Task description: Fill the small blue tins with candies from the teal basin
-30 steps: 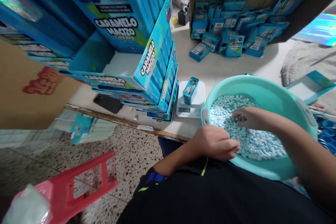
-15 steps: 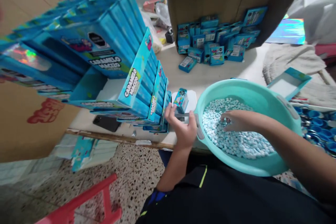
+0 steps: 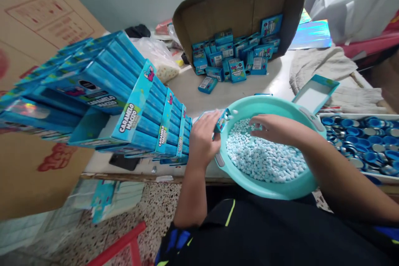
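Observation:
My left hand (image 3: 204, 135) is closed around a small blue candy box (image 3: 222, 120). The box is tipped towards the rim of a turquoise basin (image 3: 271, 189), and a few white candies (image 3: 234, 112) show in the air at its open end. Small white and pale blue candies (image 3: 264, 158) cover much of the basin's bottom. Above them hovers my right hand (image 3: 271, 126), palm down, its fingers loosely bent and apart. Nothing shows in its fingers, though their undersides are hidden.
Stacked blue display boxes (image 3: 149, 133) tower at left, near a phone (image 3: 124, 162). Small candy boxes (image 3: 237, 70) lie before an open carton (image 3: 255, 8). At right are an empty display tray (image 3: 314, 93), cloth (image 3: 324, 64) and a white tray (image 3: 339, 115) of blue-and-silver pieces.
My left hand has taken the small candy box from the white surface beside the basin and tilted it towards the basin. My right hand has lifted from the candies. The view has shifted.

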`<act>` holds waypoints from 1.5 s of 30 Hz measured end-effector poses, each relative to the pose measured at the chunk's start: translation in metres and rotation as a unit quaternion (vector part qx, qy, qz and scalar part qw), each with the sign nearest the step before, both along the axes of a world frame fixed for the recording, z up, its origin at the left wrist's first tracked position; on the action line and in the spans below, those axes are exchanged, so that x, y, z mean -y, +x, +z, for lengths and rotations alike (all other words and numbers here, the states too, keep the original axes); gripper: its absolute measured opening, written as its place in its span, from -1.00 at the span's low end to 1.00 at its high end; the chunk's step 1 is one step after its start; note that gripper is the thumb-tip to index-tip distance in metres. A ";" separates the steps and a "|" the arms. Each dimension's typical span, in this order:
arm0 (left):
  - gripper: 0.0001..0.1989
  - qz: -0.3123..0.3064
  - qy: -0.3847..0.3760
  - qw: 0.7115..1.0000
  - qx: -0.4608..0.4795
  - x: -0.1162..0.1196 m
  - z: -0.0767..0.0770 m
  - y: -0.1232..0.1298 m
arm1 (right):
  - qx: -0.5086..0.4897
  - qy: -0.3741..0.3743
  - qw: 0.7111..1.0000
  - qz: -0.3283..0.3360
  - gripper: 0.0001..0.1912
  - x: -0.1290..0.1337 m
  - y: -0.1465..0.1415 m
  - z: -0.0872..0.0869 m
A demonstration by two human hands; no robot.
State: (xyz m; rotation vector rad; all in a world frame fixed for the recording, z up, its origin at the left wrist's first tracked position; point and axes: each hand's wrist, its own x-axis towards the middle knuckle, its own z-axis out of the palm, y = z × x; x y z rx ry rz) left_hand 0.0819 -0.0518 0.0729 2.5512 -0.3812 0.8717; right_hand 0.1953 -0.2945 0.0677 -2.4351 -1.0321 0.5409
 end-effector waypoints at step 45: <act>-0.51 0.182 -0.171 0.968 -0.005 -0.022 -0.051 0.011 | -0.011 -0.085 0.996 0.033 -0.51 0.005 -0.009 -0.009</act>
